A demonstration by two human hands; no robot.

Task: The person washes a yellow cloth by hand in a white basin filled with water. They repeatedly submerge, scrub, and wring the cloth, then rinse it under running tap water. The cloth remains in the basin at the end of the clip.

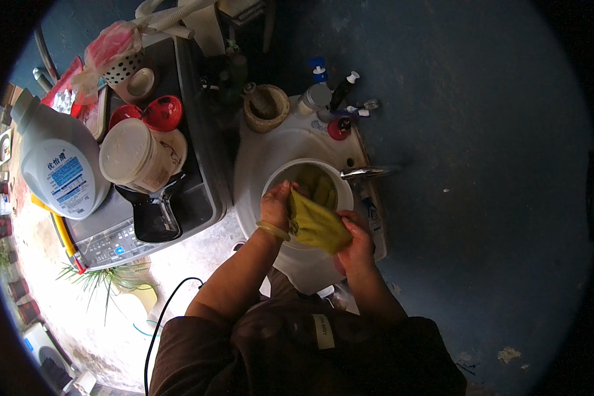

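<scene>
A yellow-green cloth (317, 222) is stretched between my two hands above a round white bucket (346, 190). My left hand (276, 204), with a pale bangle (273, 230) at its wrist, grips the cloth's left edge. The cloth's right end is held by my right hand (356, 242). More yellow-green cloth (323, 190) lies inside the bucket, partly hidden by the held piece. The bucket stands in a white washbasin (257, 158), and a metal faucet (369, 172) reaches over its rim.
Behind the bucket, a stone mortar (266, 109), a lidded jar (316, 97), a pump bottle (320, 74) and a toothbrush (359, 113) stand or lie on the basin's ledge. At left, a washing machine (205, 173) bears a large detergent jug (59, 158), a plastic tub (128, 153) and a black scoop (156, 218).
</scene>
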